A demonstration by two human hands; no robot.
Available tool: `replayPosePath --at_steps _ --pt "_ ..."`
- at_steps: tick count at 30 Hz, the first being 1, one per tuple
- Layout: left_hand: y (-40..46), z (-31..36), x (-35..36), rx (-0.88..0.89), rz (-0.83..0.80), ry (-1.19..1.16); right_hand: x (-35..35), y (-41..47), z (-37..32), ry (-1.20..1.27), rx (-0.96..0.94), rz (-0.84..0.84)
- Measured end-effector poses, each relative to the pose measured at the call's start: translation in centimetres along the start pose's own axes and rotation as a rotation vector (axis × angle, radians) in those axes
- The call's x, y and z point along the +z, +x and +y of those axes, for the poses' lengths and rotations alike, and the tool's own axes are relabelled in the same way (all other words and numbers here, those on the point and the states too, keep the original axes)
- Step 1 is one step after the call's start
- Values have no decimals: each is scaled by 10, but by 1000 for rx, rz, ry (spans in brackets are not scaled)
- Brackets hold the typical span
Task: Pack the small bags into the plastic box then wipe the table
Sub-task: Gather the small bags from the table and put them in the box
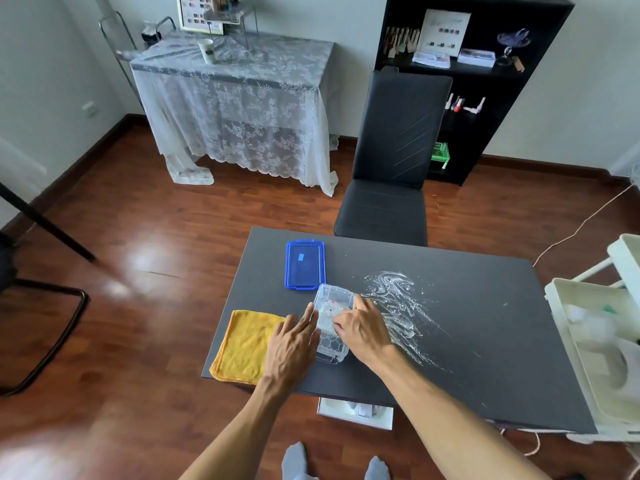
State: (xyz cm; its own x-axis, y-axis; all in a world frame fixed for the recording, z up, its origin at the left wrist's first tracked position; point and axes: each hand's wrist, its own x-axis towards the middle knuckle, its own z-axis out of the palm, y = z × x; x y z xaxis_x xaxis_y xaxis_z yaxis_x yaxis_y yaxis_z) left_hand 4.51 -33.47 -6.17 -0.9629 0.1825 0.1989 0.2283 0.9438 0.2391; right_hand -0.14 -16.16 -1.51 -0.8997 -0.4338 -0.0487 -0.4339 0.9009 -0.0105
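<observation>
At the near left edge of the dark table (485, 341) lies a folded yellow cloth (242, 344), flat, with one corner overhanging the table's edge. The left hand (291, 348) rests partly over the cloth's right side, its fingers straight and spread, the fingertips touching the left wall of the clear plastic box (332, 327); it grasps nothing. Farther back and just left of the box, a blue lid (304, 265) lies flat on the table, apart from the box and with its rim facing up. The box stands open near the middle of the table, and small clear bags (329, 311) lie inside it, though their number cannot be told. The right hand (363, 327) is over the box's right side with its fingers curled down into the box among the bags; whether it pinches a bag cannot be told. Just right of the box, touching its far right corner, a white smear (398, 299) streaks across the tabletop toward the near right. At the far side of the table stands a black chair (391, 168). At the far right edge a white cart (595, 341) stands beside the table.
</observation>
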Motion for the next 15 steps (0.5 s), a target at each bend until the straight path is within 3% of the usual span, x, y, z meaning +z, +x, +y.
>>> replayPosePath --at_steps 10,15 --pt "-6 -11 -7 -28 -187 -49 8 7 -5 -68 -51 -104" --pt "-8 -6 -10 -101 -190 -85 14 -6 3 74 -44 -52"
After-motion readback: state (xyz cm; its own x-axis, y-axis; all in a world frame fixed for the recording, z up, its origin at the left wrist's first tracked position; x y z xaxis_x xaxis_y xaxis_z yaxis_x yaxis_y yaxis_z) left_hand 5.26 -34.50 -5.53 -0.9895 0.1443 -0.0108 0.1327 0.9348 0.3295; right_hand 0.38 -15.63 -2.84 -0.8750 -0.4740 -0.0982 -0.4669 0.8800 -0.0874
